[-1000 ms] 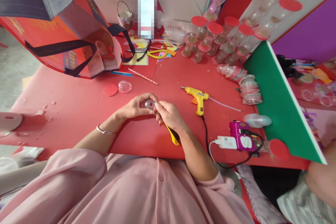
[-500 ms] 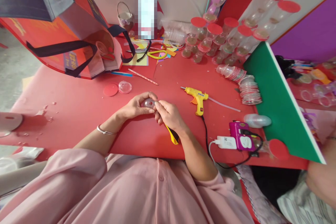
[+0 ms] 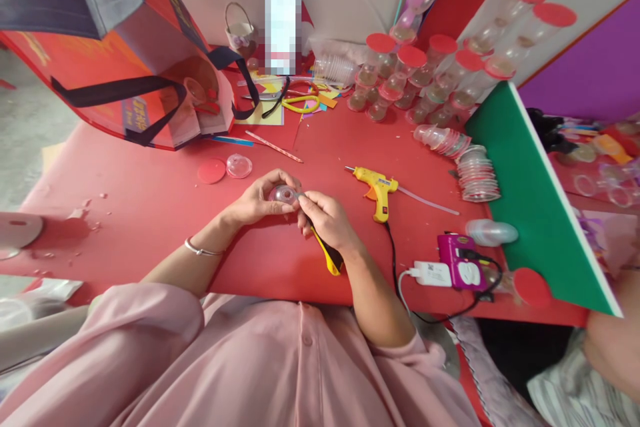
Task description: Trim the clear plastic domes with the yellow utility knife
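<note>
My left hand (image 3: 260, 200) is wrapped round a small clear plastic dome (image 3: 284, 195), which has a small round spot at its middle. Just right of it, my right hand (image 3: 323, 217) has its thumb and fingers pinched near the dome's edge. A yellow and black cutter (image 3: 329, 255) sticks out below the right palm, its front end hidden by the fingers. On the red table up and to the left lie a red disc (image 3: 211, 171) and another clear dome (image 3: 239, 166).
A yellow glue gun (image 3: 377, 190) with its cord lies to the right, near a purple power socket (image 3: 459, 261). Stacked clear cups (image 3: 477, 173) stand beside a green board (image 3: 535, 193). Scissors (image 3: 300, 104), a striped straw (image 3: 274, 146) and a large bag (image 3: 150, 67) are farther back.
My right hand has shifted slightly at the dome's edge, and more of the cutter's black part shows. The spot on the dome looks less red. My left hand still holds the dome.
</note>
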Demonstrator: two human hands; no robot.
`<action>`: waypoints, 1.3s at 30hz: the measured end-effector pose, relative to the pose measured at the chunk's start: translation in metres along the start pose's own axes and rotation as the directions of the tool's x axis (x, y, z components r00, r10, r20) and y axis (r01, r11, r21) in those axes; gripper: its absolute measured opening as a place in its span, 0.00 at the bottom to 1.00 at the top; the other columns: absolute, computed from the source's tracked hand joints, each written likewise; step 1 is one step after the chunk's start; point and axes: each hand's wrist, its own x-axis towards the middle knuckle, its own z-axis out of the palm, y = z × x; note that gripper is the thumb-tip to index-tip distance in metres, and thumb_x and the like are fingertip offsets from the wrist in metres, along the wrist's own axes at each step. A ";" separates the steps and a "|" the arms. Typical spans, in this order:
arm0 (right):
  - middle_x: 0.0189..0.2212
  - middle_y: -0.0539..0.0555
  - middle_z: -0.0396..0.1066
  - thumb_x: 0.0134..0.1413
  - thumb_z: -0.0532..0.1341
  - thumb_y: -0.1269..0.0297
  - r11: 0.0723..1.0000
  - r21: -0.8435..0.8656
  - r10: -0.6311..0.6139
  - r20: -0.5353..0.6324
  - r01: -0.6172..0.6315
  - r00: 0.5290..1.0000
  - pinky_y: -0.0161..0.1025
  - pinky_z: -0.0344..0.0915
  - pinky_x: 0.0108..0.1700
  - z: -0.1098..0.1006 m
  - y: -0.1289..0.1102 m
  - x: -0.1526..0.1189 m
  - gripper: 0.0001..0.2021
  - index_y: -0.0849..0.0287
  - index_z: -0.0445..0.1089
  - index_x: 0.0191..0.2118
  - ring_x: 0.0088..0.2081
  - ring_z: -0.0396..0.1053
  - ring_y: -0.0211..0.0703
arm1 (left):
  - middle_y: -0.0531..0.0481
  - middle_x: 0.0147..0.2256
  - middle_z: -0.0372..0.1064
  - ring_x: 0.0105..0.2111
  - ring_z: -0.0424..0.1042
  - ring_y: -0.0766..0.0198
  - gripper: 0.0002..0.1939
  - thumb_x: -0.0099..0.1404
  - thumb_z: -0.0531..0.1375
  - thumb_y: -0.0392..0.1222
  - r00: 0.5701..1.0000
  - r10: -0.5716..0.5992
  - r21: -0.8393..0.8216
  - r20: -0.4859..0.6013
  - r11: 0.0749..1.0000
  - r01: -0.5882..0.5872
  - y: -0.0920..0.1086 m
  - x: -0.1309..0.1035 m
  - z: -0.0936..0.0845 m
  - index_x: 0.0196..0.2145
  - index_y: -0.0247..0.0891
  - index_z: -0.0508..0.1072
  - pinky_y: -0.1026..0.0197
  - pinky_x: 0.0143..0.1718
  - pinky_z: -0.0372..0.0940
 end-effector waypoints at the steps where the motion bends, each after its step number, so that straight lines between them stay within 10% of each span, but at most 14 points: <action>1: 0.24 0.46 0.71 0.70 0.57 0.46 1.000 -0.009 -0.005 -0.001 0.005 1.000 0.30 0.67 0.24 0.000 0.000 0.000 0.18 0.57 0.71 0.40 0.22 0.70 0.34 | 0.43 0.48 0.75 0.38 0.80 0.60 0.20 0.61 0.74 0.34 1.000 -0.005 -0.014 -0.004 1.000 0.005 0.000 0.000 0.000 0.48 0.38 0.73 0.61 0.37 0.76; 32: 0.30 0.49 0.78 0.75 0.52 0.50 0.905 -0.423 -0.079 -0.077 0.039 0.994 0.32 0.69 0.33 0.005 -0.021 -0.011 0.18 0.53 0.72 0.39 0.26 0.75 0.36 | 0.47 0.39 0.77 0.30 0.78 0.66 0.28 0.61 0.76 0.45 0.987 -0.035 0.033 -0.154 0.999 0.041 -0.003 0.001 0.004 0.54 0.36 0.72 0.65 0.31 0.74; 39: 0.36 0.53 0.79 0.74 0.52 0.46 0.909 -0.380 -0.298 -0.303 0.172 0.905 0.41 0.77 0.43 0.005 -0.040 -0.018 0.20 0.51 0.76 0.51 0.36 0.78 0.44 | 0.44 0.47 0.76 0.36 0.81 0.60 0.28 0.58 0.77 0.40 0.969 0.056 0.015 -0.241 0.998 -0.054 -0.004 0.004 0.002 0.50 0.40 0.68 0.66 0.27 0.74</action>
